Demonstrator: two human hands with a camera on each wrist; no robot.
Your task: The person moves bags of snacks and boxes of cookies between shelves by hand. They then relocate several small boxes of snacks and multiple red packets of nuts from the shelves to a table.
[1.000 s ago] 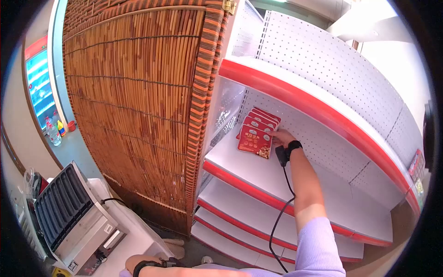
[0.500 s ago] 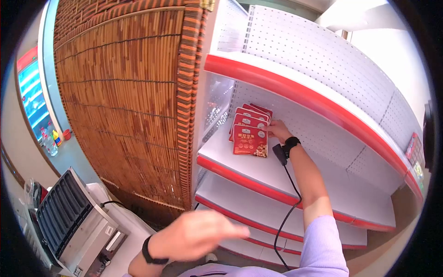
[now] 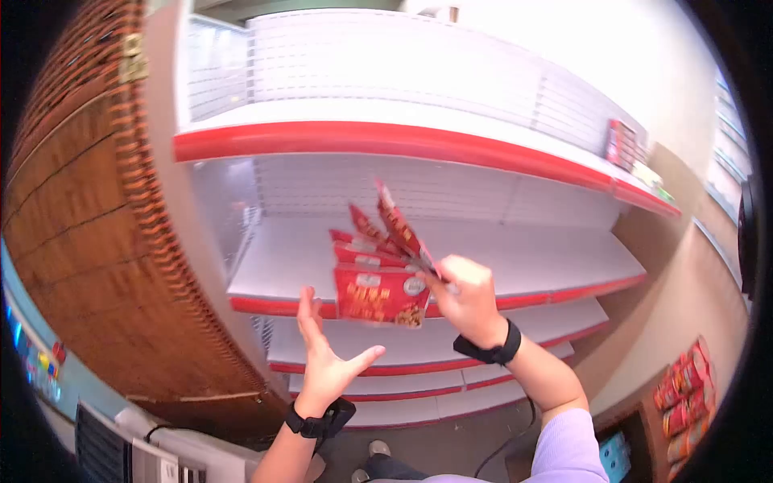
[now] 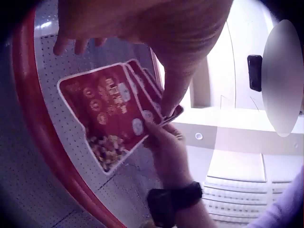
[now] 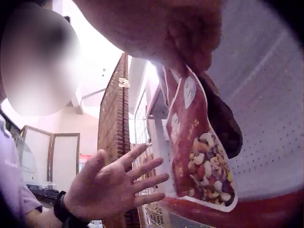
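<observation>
My right hand [image 3: 469,299] pinches a fanned bunch of several red snack packets [image 3: 377,291] by their right edge, in front of the middle shelf. The front packet [image 4: 102,114] shows yellow lettering and a picture of mixed nuts in the left wrist view. Left of and below the bunch, my left hand [image 3: 324,362] is raised with thumb and fingers spread, holding nothing. In the right wrist view, that open palm [image 5: 116,183] faces the hanging packets [image 5: 202,156].
White shelves with red front edges [image 3: 386,141] fill the middle. A woven screen [image 3: 80,225] stands at left, with a metal appliance [image 3: 105,443] below it. More red packets [image 3: 684,386] sit at lower right, and a red pack [image 3: 622,145] is on the upper shelf.
The right hand has lifted the packets off the shelf and brought them nearer. The left hand has come up beside them. The view has turned to the right.
</observation>
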